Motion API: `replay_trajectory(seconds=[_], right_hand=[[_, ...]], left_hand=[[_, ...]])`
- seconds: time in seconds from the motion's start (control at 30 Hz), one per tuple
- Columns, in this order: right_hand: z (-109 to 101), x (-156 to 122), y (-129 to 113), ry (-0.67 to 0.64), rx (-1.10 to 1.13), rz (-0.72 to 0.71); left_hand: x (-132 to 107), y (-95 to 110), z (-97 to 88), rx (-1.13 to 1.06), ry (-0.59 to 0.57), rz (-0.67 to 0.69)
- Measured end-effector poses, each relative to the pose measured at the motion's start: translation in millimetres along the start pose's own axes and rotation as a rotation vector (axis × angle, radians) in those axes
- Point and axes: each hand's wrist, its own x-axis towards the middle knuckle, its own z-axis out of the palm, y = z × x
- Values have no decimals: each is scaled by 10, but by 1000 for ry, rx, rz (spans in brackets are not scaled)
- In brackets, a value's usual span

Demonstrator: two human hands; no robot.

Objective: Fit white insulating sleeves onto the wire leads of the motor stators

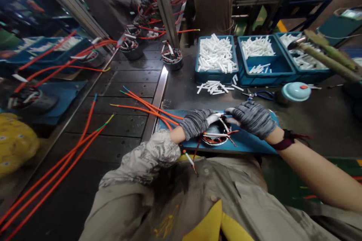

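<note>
A round metal motor stator (215, 141) with red and dark windings sits on a blue board (249, 141) in front of me. Several leads with white sleeves (216, 134) stick out of it, and one sleeved lead (189, 157) hangs over the near edge. My left hand (198, 123), in a grey striped glove, is closed at the stator's far left rim. Opposite it, my right hand (253, 119), gloved alike, pinches at the far right rim. Their fingertips nearly meet on a white-sleeved wire lead, mostly hidden by the fingers. Orange cables (152, 107) run out left from beneath my left hand.
Blue bins (217, 77) of white sleeves stand at the back, with loose sleeves (213, 87) before them. Pliers (263, 95) and a light-blue-lidded container (296, 92) lie right. More stators (172, 60) and orange cables (70, 150) occupy the conveyor (124, 128). Co-workers (212, 0) are beyond.
</note>
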Motion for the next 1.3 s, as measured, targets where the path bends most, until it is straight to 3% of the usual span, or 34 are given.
replay_trajectory(seconds=[0.13,0.2,0.33,0.5,0.57,0.73,0.83,0.93,1.07,1.23,1.3], right_hand=[[5,-11,-3,-76,118,79],[-23,34,-33,-128,276,196],[-54,135,-85,-252,923,578],[-169,134,-83,-545,1509,773],[-264,60,-71,-578,1626,820],[-285,-263,-24,-214,1225,724],[-116,-345,-79,-104,1272,554],[17,-215,-186,-55,1393,461],[14,117,-222,-115,1405,490],[-39,459,-155,-264,1176,114],[-31,541,-167,-256,1103,74]], left_hand=[[-10,-22,-26,-14,-74,-38],[-12,-34,-10,-10,-69,-39],[-36,-38,103,-16,45,21],[-80,-50,186,9,194,151],[-93,-74,144,-72,201,198],[-128,-153,-20,-214,145,202],[-155,-172,-57,-265,100,169],[-204,-168,-62,-322,52,127],[-328,-147,-109,-322,-28,70],[-457,-120,-217,-248,-6,-47],[-471,-118,-242,-281,-13,-54]])
